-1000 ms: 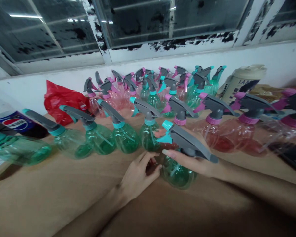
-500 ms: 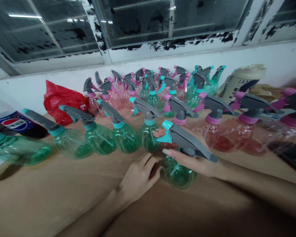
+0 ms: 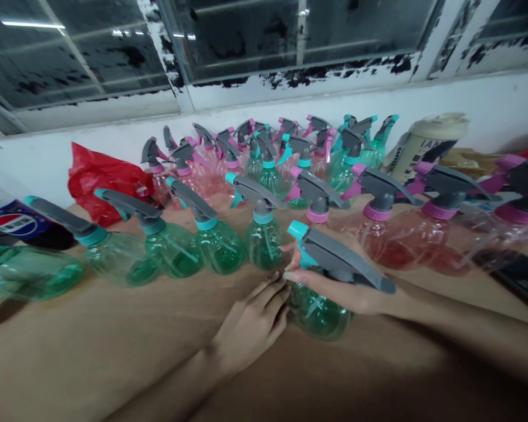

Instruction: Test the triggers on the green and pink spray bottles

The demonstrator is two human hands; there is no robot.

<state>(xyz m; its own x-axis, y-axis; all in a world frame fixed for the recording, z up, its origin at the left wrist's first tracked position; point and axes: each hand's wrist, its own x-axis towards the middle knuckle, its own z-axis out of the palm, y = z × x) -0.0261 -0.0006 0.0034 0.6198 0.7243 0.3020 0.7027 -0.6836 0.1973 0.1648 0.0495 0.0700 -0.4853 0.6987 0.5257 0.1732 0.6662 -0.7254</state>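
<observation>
The bottle point(image 3: 321, 321) stands on the worktop point(image 3: 158, 346), the right hand point(image 3: 358, 296) wrapped snugly round its neck, apparently to steady it. The left hand point(image 3: 251, 321) rests beside it, fingers half bent, any grip hidden. Behind, other bottles point(image 3: 222, 249) form a row.

Likely a workshop: spray bottles point(image 3: 222, 249) in rows (and shabby windows point(image 3: 242, 35)).

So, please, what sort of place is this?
Possibly a simple workroom: many rounded green plastic spray bottles and rounded pink plastic spray bottles crowd a broad brown tabletop, with wide, dark glass windows behind.
</observation>
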